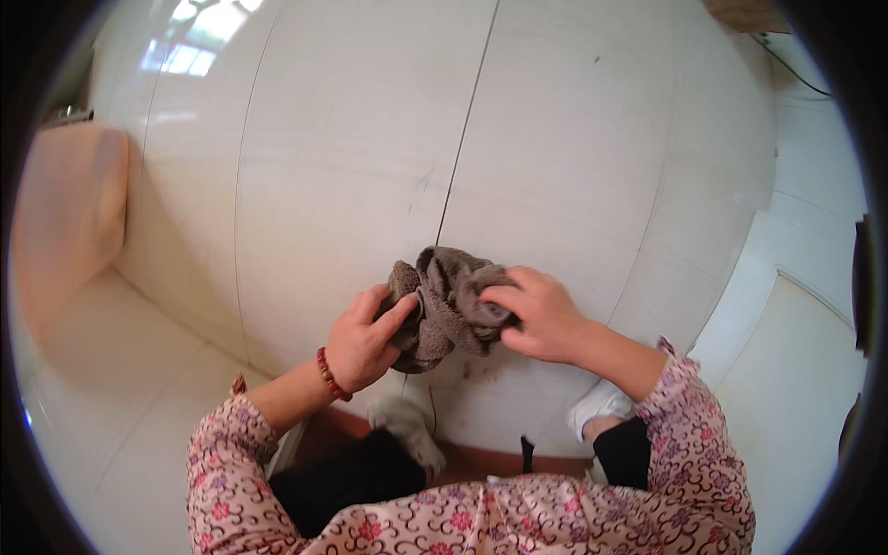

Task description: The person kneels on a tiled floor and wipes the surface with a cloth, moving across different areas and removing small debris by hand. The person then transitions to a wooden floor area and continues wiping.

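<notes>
A crumpled grey-brown terry cloth (444, 305) is bunched between my two hands, in front of my body and over the pale tiled floor. My left hand (364, 340), with a red bead bracelet at its wrist, grips the left end of the cloth. On the opposite end, my right hand (544, 312) has its fingers curled into the folds, slightly blurred. Both palms face the cloth, and the folds hide some fingertips. Whether the cloth's underside touches the floor I cannot tell.
Large glossy floor tiles (347, 139) with dark joints spread ahead. At the left stands a pinkish, blurred panel (76, 215). A white panelled door (791, 347) is at the right. A brown wooden piece (746, 14) and a dark cable (791, 69) lie at the upper right. My white shoe (600, 406) is below.
</notes>
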The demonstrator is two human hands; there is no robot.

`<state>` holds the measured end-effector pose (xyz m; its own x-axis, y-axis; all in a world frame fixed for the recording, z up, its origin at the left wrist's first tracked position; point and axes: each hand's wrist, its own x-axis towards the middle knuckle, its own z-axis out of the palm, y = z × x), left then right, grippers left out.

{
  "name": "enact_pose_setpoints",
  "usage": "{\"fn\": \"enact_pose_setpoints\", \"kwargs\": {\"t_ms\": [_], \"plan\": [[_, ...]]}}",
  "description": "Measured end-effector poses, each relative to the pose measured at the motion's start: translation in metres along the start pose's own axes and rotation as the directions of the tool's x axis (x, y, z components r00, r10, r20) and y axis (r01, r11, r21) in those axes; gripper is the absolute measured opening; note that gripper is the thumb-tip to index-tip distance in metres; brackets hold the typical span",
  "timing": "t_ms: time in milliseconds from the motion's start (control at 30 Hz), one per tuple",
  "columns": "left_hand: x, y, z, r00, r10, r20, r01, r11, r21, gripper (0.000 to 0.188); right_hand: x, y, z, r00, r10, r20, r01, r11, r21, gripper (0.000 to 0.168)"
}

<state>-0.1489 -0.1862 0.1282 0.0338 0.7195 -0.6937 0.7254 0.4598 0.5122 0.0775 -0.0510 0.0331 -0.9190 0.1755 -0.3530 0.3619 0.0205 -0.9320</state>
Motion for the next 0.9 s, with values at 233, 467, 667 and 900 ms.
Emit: {"fn": "enact_pose_setpoints", "kwargs": {"t_ms": [233,467,667,900], "plan": [[0.195,-0.057,-0.084,0.82,0.312,-0.48,-0.146,0.924,0.352,0.058,0.116,0.08,-0.123,0.719,-0.044,-0.694,-0.209,0.938,-0.275,0.043],[0.271,-0.016,-0.089,0.866,-0.19,-0.463,0.376,0.857,0.352,0.053,0.185,0.092,-0.135,0.718,0.256,-0.647,-0.607,0.686,-0.402,0.056],[0.198,-0.035,-0.068,0.947,0.049,-0.316,0.17,0.76,0.628,0.053,0.051,0.111,0.023,0.833,-0.21,-0.512,-0.253,0.678,-0.69,0.034],[0.182,-0.07,-0.048,0.936,0.19,-0.296,0.109,0.644,0.757,0.05,0.065,0.105,0.05,0.893,-0.074,-0.444,-0.244,0.749,-0.616,0.034]]}}
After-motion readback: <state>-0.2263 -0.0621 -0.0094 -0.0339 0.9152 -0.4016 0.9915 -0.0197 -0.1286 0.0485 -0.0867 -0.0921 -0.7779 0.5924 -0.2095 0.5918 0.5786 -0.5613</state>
